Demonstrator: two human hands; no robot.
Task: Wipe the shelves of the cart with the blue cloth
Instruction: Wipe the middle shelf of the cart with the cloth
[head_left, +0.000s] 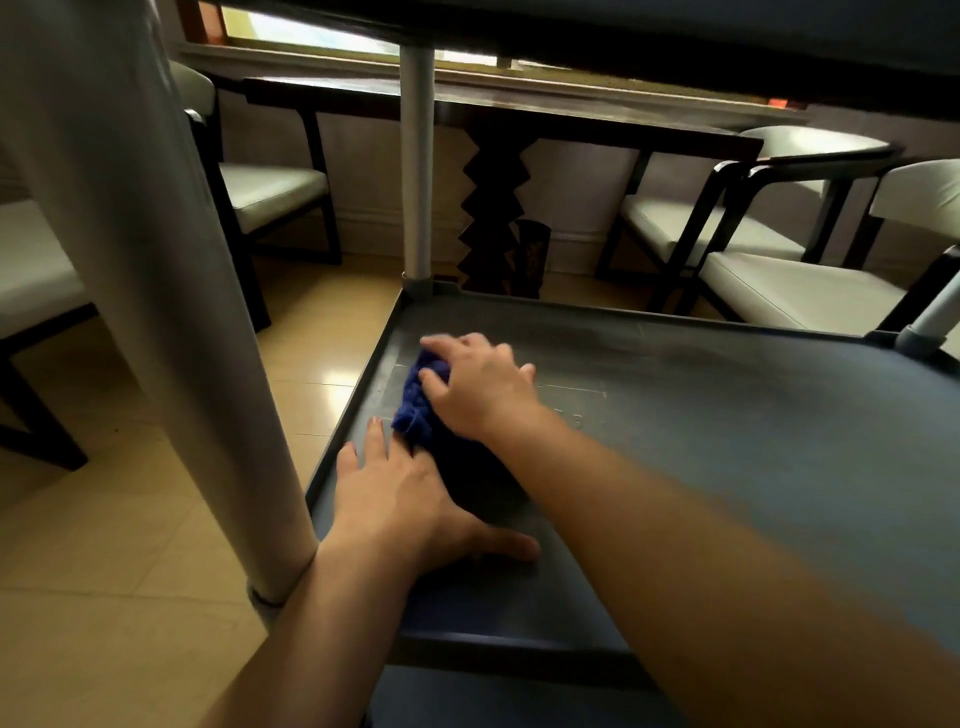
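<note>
The blue cloth (422, 402) lies bunched on the grey cart shelf (727, 441), near its left rim. My right hand (480, 387) presses down on the cloth, fingers curled over its far part. My left hand (400, 499) rests flat on the shelf just in front of the cloth, fingers spread, its fingertips touching the cloth's near edge. Part of the cloth is hidden under my right wrist. The shelf above (675, 36) darkens the top of the view.
Grey cart posts stand at the near left (171, 312), far left (417, 171) and far right (935, 317) corners. Beyond the cart are a dark wooden table (493, 104) and white-cushioned chairs (779, 280). Tan tiled floor (130, 571) lies to the left.
</note>
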